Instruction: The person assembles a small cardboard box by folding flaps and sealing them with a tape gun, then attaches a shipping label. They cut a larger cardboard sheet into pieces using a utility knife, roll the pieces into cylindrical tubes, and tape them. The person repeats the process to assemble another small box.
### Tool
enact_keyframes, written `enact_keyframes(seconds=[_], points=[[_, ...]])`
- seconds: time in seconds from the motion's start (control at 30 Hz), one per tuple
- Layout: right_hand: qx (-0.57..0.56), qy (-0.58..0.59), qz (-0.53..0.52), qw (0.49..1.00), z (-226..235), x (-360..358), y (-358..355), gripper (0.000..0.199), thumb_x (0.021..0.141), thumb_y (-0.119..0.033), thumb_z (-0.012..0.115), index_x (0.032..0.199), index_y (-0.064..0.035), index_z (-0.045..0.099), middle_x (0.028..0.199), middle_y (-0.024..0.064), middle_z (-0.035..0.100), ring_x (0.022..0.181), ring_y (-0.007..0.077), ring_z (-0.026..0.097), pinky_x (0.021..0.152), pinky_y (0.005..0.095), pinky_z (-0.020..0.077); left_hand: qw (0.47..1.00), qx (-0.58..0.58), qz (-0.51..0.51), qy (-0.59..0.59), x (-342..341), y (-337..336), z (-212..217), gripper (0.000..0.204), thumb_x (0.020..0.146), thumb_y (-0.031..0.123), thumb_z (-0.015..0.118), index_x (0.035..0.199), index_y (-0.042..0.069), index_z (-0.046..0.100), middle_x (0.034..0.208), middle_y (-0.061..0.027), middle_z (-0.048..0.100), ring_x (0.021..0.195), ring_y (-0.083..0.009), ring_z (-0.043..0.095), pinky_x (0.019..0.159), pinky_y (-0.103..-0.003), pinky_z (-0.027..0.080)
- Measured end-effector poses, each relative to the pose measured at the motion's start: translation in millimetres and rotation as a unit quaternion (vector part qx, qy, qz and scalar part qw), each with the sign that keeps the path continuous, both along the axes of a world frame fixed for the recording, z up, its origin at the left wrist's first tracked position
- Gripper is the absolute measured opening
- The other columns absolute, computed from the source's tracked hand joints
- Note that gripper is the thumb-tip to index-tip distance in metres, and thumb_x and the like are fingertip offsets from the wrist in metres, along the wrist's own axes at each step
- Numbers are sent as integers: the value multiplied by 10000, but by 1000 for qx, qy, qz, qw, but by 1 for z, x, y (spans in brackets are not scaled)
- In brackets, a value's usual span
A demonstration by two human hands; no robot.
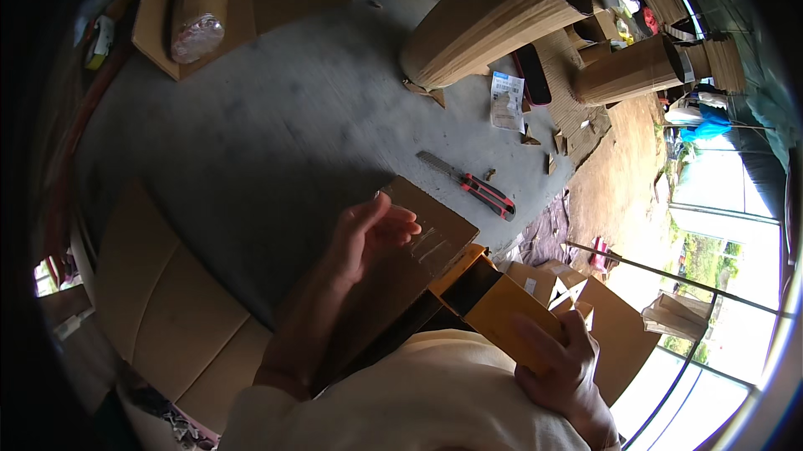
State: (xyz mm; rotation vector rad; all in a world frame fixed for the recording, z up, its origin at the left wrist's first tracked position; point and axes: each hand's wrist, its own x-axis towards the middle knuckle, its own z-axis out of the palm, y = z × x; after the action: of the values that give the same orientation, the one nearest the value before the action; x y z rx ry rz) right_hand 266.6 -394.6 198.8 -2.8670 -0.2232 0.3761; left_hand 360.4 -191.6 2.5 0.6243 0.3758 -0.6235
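Observation:
My right hand (569, 367) grips a yellow boxy thing (506, 321) with a dark hollow and an orange front edge, close against my shirt. Its exact kind is not clear. At the upper left of it, a brown cardboard piece (443, 238) lies with shiny clear strips across its face. Beside that piece I hold up my left hand (368, 238), fingers loosely bent and apart, with nothing visible in it. Just beyond the cardboard, a red and black utility knife (488, 194) rests on the grey surface with its blade out.
Tall rolled cardboard tubes (485, 25) stand at the far right, near a printed label sheet (507, 101) and a dark phone-shaped object (532, 75). Cardboard scraps (530, 137) lie about. A wrapped roll (201, 25) sits far left; folded cardboard (167, 300) lies near left.

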Motion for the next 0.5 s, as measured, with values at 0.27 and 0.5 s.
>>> enact_keyframes(seconds=[0.27,0.5], points=[[-55,-7,1,998,6,-10,0,665,454,-121,724,1089,-288,619,804,58,409,583,184,496,531,316,466,966,241,-4,-96,-8,-23,2,159,803,125,640,861,-22,654,804,-95,654,676,-102,586,649,-214,466],[-40,1,-15,999,-9,-12,-9,606,471,-115,713,1050,-273,627,786,58,411,580,189,501,530,336,468,731,560,-17,-390,-9,-32,-41,213,809,218,591,902,45,674,986,-76,637,945,-220,527,837,-321,405]])
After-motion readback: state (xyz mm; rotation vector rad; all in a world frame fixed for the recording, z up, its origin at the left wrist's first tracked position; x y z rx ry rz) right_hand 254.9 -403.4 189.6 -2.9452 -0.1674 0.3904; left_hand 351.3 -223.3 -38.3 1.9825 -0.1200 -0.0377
